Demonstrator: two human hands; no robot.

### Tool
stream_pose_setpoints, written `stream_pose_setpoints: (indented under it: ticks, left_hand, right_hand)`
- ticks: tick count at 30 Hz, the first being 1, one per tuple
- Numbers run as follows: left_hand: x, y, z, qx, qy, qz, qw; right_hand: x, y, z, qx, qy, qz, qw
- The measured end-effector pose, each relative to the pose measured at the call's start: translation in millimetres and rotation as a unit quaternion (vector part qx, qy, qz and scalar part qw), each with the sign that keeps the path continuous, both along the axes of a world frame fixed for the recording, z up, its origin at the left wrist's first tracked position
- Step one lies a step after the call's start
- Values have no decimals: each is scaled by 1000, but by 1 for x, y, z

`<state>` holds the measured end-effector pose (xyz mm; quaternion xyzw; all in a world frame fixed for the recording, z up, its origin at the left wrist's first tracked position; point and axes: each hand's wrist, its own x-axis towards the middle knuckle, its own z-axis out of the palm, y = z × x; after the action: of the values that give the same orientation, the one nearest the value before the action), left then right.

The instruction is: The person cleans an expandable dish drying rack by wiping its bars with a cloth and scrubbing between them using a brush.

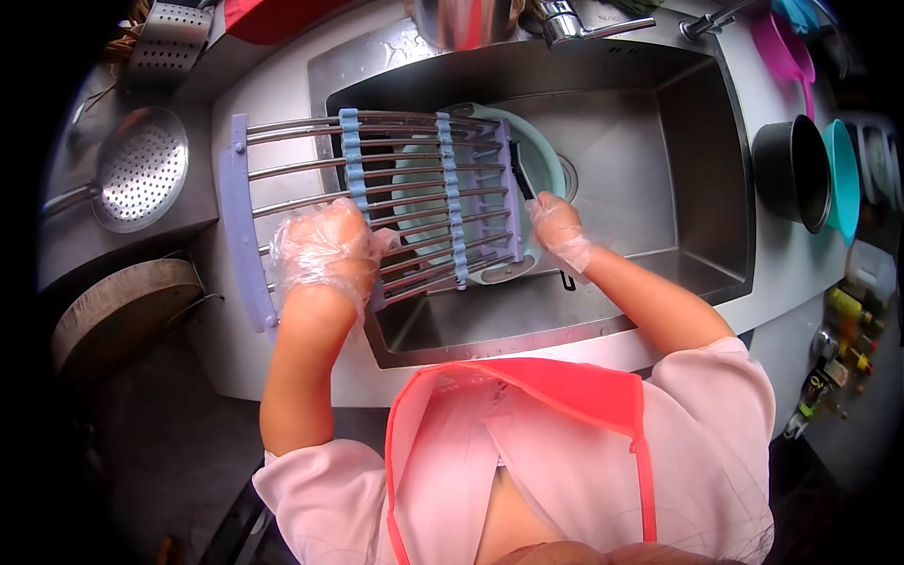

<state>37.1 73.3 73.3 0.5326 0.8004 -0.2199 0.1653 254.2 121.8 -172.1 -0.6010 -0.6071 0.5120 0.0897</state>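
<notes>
Steel sink [612, 151] is occupying the pale counter [810, 264]. Skimmer [141, 169] is lying at far left. Rack [247, 226] is extending from the counter over the sink. Left hand [325, 245], plastic-gloved, is clutching its rods. Basin [544, 155] is sitting in the sink, partly beneath the rack. Right hand [557, 228], also gloved, is grasping a slim dark tool [522, 177] beside the rack's right end. Pot [777, 174] and teal bowl [841, 179] are standing right of the sink.

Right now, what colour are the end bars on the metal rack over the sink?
Lavender; the left end bar shows it best, in the head view.
</notes>
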Motion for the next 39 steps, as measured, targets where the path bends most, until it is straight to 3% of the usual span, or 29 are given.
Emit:
stream_pose_setpoints:
  ticks: [1,2,5,6,11,13,15,17,18,19,21,22,26,29,32,33,35,36,37,38,39]
  left_hand:
    - [-1,-1,-2,2,5,-2,1000]
    - [-1,-1,-3,5,11,-6,1000]
    - [-3,-2,-4,8,-9,-9,1000]
    - [-3,-1,-2,9,-6,-10,1000]
    - [-3,-4,-4,16,11,-12,1000]
    - [-1,-3,-4,11,0,-8,1000]
    - [0,1,0,12,-5,1,1000]
    - [1,3,3,-19,-9,36,999]
    - [1,2,3,-20,-10,37,999]
    - [0,3,3,-19,-10,37,999]
    - [0,2,2,-20,-13,34,999]
    - [-1,1,3,-20,-18,33,999]
    - [2,-2,14,-8,11,1,1000]
    - [-3,-4,27,-4,-29,39,999]
    - [2,2,24,-32,15,14,999]
    - [5,6,21,-45,26,11,999]
    - [4,9,9,-53,58,-24,997]
    - [3,10,8,-44,35,-5,998]
    - [1,10,6,-36,11,14,999]
    - [-1,8,5,-30,6,17,999]
    - [-2,7,5,-29,4,19,999]
  right_hand:
    - [-2,-3,16,-8,-13,15,1000]
    - [-6,6,32,-88,51,-47,994]
    - [-19,35,32,-35,111,-15,993]
    - [-18,30,21,-76,123,-48,988]
    - [6,-10,7,-110,76,-28,991]
    - [-9,20,10,-81,132,-43,987]
    - [-15,32,41,-59,108,-28,992]
    - [-13,18,37,-116,159,-65,978]
    - [-4,-1,15,3,95,12,995]
    - [0,-1,24,5,94,15,995]
    - [9,-1,40,-84,55,54,993]
    - [13,8,39,-123,92,26,988]
    - [15,20,44,-124,107,1,987]
    - [17,14,17,52,48,21,997]
    - [0,29,-1,-28,-81,110,990]
    - [-12,39,-11,-19,-127,342,931]
    - [-21,41,-6,-11,-165,551,818]
    - [-20,40,13,-110,-88,385,912]
    - [-20,39,24,-205,-6,199,958]
    - [-17,36,17,-275,48,126,952]
    - [-9,32,26,-274,45,128,952]
